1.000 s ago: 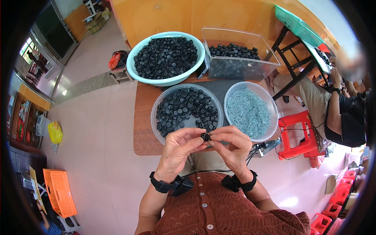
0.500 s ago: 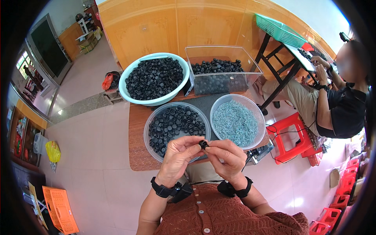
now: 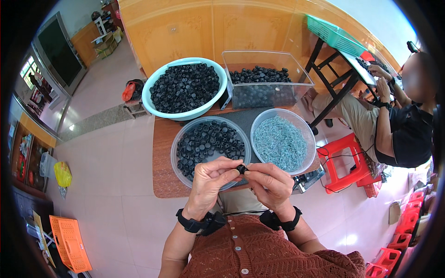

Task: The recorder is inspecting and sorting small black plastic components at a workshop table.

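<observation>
Between my two hands is a small black plastic cap, pinched from both sides over the table's near edge. My left hand grips it with thumb and forefinger. The fingertips of my right hand close on its other side; whether they hold a screw too is hidden. Just beyond my left hand stands a clear round tub partly filled with loose black caps. A second clear tub, full of small silvery-blue screws, is past my right hand.
Farther back, a pale blue basin and a clear rectangular box hold more black parts. They share the brown wooden table. To the right, a person works at another table near a red stool. An orange crate stands lower left.
The view has shifted slightly. Both hands keep their pinch on the black cap, and its angle between the fingertips has changed a little.
</observation>
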